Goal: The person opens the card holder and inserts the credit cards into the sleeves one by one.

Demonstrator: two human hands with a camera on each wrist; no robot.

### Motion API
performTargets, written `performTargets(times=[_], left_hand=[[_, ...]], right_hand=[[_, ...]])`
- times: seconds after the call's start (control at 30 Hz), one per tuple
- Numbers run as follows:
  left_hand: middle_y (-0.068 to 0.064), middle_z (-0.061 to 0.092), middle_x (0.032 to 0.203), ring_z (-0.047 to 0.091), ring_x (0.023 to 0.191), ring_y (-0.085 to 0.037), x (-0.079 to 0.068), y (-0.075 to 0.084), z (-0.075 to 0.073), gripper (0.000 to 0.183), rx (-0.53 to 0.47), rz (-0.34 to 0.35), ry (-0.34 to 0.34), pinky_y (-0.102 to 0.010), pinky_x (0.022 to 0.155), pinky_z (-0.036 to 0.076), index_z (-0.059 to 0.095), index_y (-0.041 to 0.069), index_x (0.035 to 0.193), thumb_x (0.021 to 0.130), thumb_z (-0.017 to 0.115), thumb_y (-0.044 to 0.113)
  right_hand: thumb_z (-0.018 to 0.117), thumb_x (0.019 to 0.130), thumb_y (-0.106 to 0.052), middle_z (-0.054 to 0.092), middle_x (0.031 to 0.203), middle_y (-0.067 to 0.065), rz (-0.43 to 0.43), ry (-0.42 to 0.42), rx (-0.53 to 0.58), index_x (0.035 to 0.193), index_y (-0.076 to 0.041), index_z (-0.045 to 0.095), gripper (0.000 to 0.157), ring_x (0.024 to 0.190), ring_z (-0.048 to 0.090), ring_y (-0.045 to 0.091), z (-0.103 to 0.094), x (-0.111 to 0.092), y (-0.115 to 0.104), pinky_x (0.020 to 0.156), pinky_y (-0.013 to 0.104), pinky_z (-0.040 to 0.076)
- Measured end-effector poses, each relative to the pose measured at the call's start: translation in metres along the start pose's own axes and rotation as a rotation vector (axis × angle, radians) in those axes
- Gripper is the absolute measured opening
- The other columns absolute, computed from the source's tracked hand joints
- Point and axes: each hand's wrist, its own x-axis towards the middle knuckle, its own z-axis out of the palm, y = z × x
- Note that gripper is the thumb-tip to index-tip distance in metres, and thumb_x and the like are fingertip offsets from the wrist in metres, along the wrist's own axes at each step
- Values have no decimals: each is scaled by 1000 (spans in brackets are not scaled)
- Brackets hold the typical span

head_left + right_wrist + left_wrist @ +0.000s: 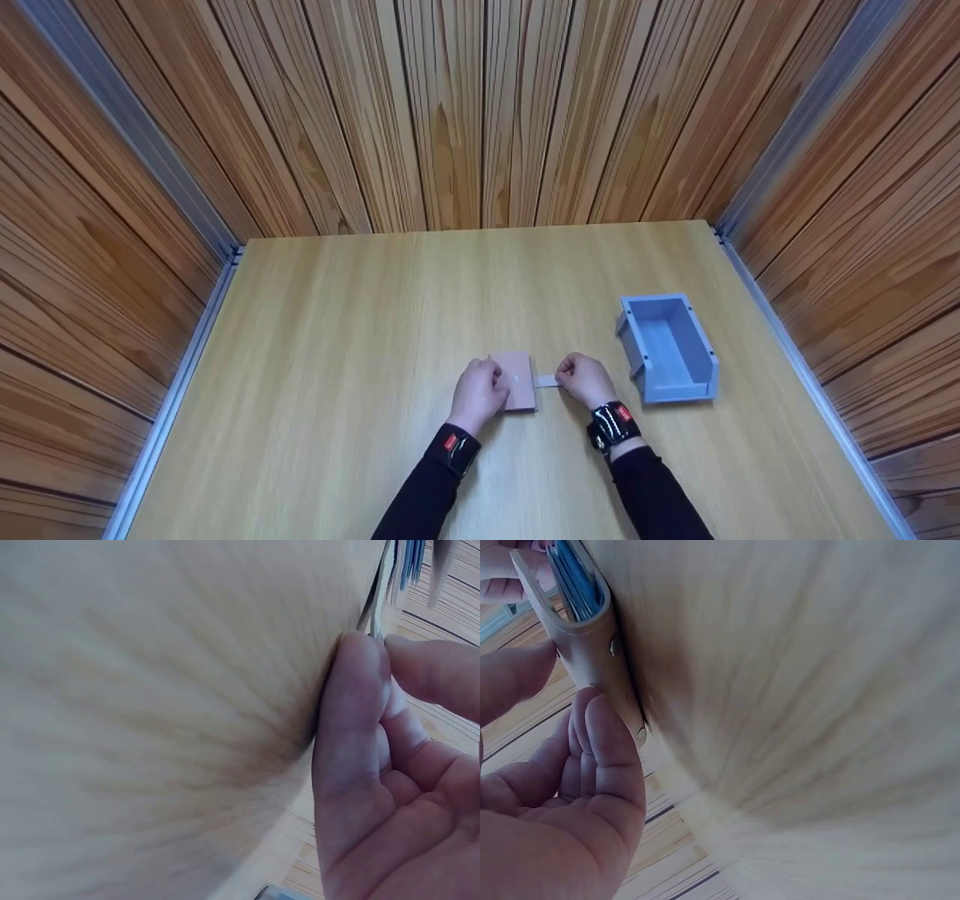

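A pink card holder (519, 379) lies on the tabletop, with its rounded spine (592, 652) facing my left hand (475, 396). Metal snaps show on that spine, and a stack of blue-edged sleeves (581, 585) sits inside the cover. My left hand grips the holder at its spine side, thumb on the cover and fingers curled beneath. From the opposite side a pale strap (547, 381) sticks out. My right hand (587, 382) pinches the strap's end between thumb and fingers. In the right wrist view the strap (383, 592) runs from those fingertips toward the sleeves.
To the right of my right hand stands a blue-grey open bin (675, 390) on the wooden table (337, 337). Wood-plank walls (450, 112) with metal corner posts enclose the table at the back and both sides.
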Motion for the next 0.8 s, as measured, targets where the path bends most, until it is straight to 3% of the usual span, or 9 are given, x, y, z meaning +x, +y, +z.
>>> performTargets(times=[0.2,0.57,0.8], left_hand=[[-4,51,82,54,75,-21,0,1,2,23,33,-17,-14,-37,71,48,63,1,91,75,80,5],[-6,53,84,56,74,-23,-1,1,6,24,85,4,1,-38,68,48,63,1,91,75,80,6],[-7,54,84,57,76,-24,-1,0,5,24,88,22,6,-38,70,49,62,1,89,75,80,7]], right_hand=[[69,83,-5,57,73,1,-1,-11,22,81,-5,63,7,70,54,19,-1,0,-1,66,35,45],[70,85,-2,60,75,3,25,-21,191,87,-2,63,7,61,55,14,-4,-3,-12,55,27,46],[72,84,-2,61,75,1,-58,-1,204,85,-2,65,7,67,57,14,-1,-4,-26,60,27,48]])
